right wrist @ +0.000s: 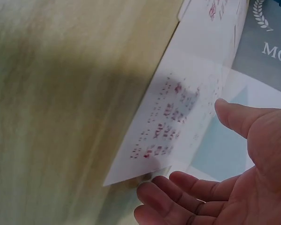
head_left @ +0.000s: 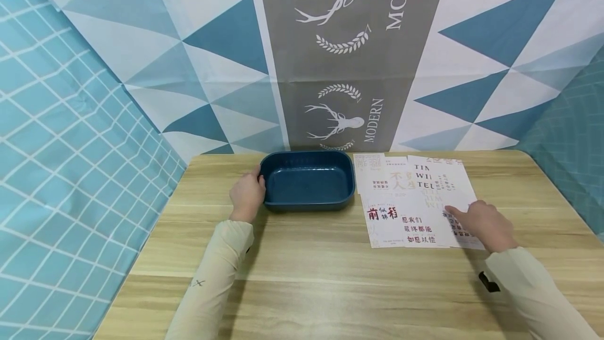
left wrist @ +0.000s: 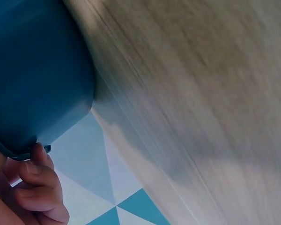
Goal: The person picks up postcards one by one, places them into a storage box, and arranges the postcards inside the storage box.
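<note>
A dark blue plastic basin (head_left: 306,185) stands at the back of the wooden table. At its left end my left hand (head_left: 247,193) grips the rim; the left wrist view shows curled fingers (left wrist: 40,192) at the edge of the basin (left wrist: 37,70). Several white printed cards (head_left: 387,224) lie spread and overlapping to the right of the basin, with red, black and gold lettering. My right hand (head_left: 486,224) is over the right edge of these cards. In the right wrist view its thumb and fingers are spread apart, with nothing between them.
The light wooden table (head_left: 330,287) extends toward me. Behind it hangs a cloth (head_left: 349,67) with triangles and deer heads. A light blue checked cloth (head_left: 71,172) borders the left side, and a teal cloth (head_left: 571,135) the right.
</note>
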Available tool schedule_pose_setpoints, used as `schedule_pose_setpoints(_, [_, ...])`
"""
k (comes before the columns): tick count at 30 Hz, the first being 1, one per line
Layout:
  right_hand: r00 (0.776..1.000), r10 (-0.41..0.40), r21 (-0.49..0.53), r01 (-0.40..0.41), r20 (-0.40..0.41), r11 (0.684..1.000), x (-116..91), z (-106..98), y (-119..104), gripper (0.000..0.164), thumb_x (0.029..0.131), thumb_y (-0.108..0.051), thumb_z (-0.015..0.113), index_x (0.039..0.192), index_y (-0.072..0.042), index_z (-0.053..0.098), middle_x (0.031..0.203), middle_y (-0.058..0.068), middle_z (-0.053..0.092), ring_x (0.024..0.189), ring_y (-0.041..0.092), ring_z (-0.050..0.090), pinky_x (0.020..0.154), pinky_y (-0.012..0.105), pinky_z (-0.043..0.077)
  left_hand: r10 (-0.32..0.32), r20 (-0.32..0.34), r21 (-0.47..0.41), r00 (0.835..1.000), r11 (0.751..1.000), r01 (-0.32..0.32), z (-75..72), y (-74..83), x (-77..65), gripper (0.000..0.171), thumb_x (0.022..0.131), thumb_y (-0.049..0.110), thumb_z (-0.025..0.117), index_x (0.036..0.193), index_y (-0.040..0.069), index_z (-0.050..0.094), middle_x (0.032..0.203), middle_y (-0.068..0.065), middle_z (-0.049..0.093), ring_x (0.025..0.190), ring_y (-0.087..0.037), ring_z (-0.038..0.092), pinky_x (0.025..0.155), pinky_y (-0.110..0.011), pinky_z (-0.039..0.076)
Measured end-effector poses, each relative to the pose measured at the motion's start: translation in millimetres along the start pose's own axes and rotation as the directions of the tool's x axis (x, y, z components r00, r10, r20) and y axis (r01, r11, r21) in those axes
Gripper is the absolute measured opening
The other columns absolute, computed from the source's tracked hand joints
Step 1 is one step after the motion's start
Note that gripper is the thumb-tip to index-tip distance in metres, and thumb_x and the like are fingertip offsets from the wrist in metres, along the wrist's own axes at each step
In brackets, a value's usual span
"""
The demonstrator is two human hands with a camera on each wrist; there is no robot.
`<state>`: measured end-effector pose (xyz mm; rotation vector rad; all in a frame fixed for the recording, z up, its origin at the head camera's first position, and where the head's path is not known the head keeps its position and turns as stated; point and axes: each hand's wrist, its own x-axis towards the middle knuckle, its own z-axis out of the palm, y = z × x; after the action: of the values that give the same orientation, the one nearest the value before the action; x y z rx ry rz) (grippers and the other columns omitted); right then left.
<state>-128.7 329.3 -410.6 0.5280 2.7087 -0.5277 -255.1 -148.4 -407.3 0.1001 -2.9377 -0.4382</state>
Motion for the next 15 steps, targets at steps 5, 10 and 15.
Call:
schedule_pose_setpoints(5, [1.0, 0.012, 0.001, -0.012, 0.01, 1.0, 2.6, 0.8, -0.2, 0.071, 0.088, -0.063, 0.04, 0.086, 0.006, 0.054, 0.068, 0.011, 0.042, 0.06, 0.022, 0.046, 0.05, 0.031, 0.035, 0.01, -0.007, -0.001, 1.0, 1.0, -0.01, -0.4, 0.5, 0.0, 0.039, 0.095, 0.025, 0.048, 0.132, 0.015, 0.055, 0.108, -0.016, 0.068, 0.079, -0.033, 0.065, 0.058, -0.045, 0.049])
schedule_pose_setpoints(10, [1.0, 0.013, -0.002, -0.013, 0.012, 1.0, 5.5, 1.1, -1.5, 0.066, 0.087, -0.061, 0.047, 0.082, 0.004, 0.058, 0.065, 0.009, 0.042, 0.059, 0.021, 0.046, 0.05, 0.03, 0.034, 0.012, -0.014, -0.009, 1.0, 1.0, -0.012, -1.4, 1.4, -0.8, 0.038, 0.095, 0.024, 0.048, 0.131, 0.015, 0.056, 0.105, -0.016, 0.068, 0.078, -0.032, 0.065, 0.056, -0.045, 0.048])
schedule_pose_setpoints(15, [1.0, 0.011, -0.015, -0.011, 0.004, 1.0, 6.9, 1.8, -3.2, 0.062, 0.084, -0.062, 0.051, 0.076, 0.0, 0.056, 0.065, 0.009, 0.042, 0.06, 0.021, 0.044, 0.05, 0.031, 0.034, 0.0, 0.006, -0.012, 1.0, 1.0, 0.0, -1.3, 0.7, -1.6, 0.039, 0.096, 0.025, 0.047, 0.133, 0.016, 0.054, 0.109, -0.016, 0.068, 0.082, -0.032, 0.066, 0.058, -0.046, 0.048])
